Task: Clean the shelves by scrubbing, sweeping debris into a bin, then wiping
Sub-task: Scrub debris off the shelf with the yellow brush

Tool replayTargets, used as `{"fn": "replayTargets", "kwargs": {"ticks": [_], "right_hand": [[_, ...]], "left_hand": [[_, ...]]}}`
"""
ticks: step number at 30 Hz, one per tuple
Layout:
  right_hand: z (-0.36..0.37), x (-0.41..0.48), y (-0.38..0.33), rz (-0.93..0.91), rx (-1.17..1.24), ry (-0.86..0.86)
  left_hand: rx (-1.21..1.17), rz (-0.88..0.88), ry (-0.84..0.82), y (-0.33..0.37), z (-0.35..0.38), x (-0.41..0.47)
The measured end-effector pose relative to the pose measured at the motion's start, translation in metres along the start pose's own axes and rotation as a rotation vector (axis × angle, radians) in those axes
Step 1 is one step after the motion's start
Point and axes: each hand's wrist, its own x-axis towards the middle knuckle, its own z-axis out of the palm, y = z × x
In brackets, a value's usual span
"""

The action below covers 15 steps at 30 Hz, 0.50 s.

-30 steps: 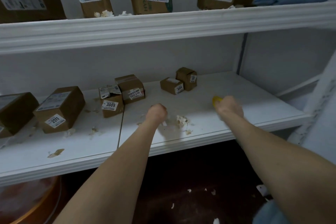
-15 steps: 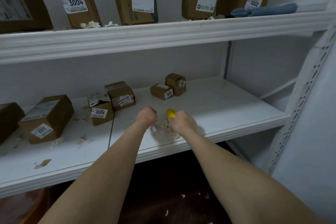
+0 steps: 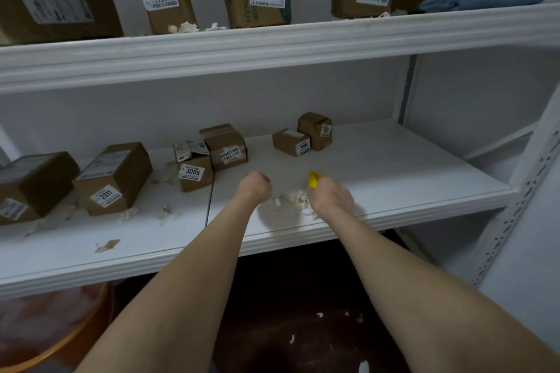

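While the right hand (image 3: 330, 198) gripped a small yellow scrubber (image 3: 313, 179) in a closed fist at the centre of the frame, the left hand (image 3: 254, 188) rested just left of it, fingers curled under, with nothing visible in its grasp. Crumbly whitish debris (image 3: 292, 198) lay between them on the smooth white shelf (image 3: 394, 166). Brown cardboard boxes (image 3: 115, 175) with paper labels stood behind. A rounded orange bin (image 3: 45, 342) showed at lower left.

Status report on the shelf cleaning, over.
Right hand grips yellow scrubber; left hand fisted, nothing seen in it. Debris pile between them on the shelf. Small boxes behind, clear of the pile.
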Motion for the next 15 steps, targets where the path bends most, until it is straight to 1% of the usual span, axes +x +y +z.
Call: {"fn": "replayTargets", "kwargs": {"ticks": [3, 5, 9, 13, 15], "right_hand": [[0.007, -0.005, -0.017, -0.058, 0.029, -0.063], [0.0, 0.0, -0.019, -0.049, 0.095, -0.086], [-0.022, 0.014, 0.001, 0.079, 0.195, 0.037], [-0.043, 0.019, 0.04, 0.217, 0.09, 0.14], [-0.044, 0.016, 0.051, 0.241, 0.049, 0.135]], "left_hand": [[0.008, -0.003, -0.015, 0.0, -0.001, -0.006], [0.013, 0.007, -0.02, 0.002, -0.003, -0.009], [-0.019, -0.01, 0.001, 0.001, -0.01, -0.011], [-0.06, -0.013, 0.004, 0.008, -0.004, -0.011], [-0.08, 0.002, 0.017, 0.012, -0.001, -0.014]]}}
